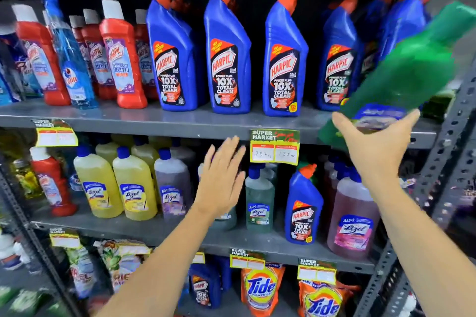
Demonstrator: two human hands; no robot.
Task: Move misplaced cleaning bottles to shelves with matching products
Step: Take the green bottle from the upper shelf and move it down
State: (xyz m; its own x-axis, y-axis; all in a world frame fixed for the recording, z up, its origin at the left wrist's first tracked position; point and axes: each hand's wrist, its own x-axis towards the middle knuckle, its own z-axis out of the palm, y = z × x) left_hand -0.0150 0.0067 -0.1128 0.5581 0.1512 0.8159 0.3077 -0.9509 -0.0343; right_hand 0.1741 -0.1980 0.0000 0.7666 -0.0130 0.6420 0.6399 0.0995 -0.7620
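My right hand [374, 141] grips the base of a large green bottle [409, 67], tilted with its cap toward the upper right, in front of the blue Harpic bottles [226, 56] on the upper shelf. My left hand [222, 175] is open with fingers spread, in front of the Lizol bottles [134, 188] on the middle shelf, holding nothing. A single blue Harpic bottle [304, 208] stands among the Lizol bottles on the middle shelf. A red Harpic bottle [52, 185] stands at that shelf's left end. A light blue Colin spray bottle [69, 59] leans among red Harpic bathroom cleaners [121, 56].
Grey metal shelves [167, 121] carry price tags [274, 147] on their front edges. A perforated metal upright [448, 141] runs along the right side. Tide pouches [261, 288] and another blue Harpic bottle [204, 288] sit on the bottom shelf. A pink Lizol bottle [354, 216] stands at the middle shelf's right.
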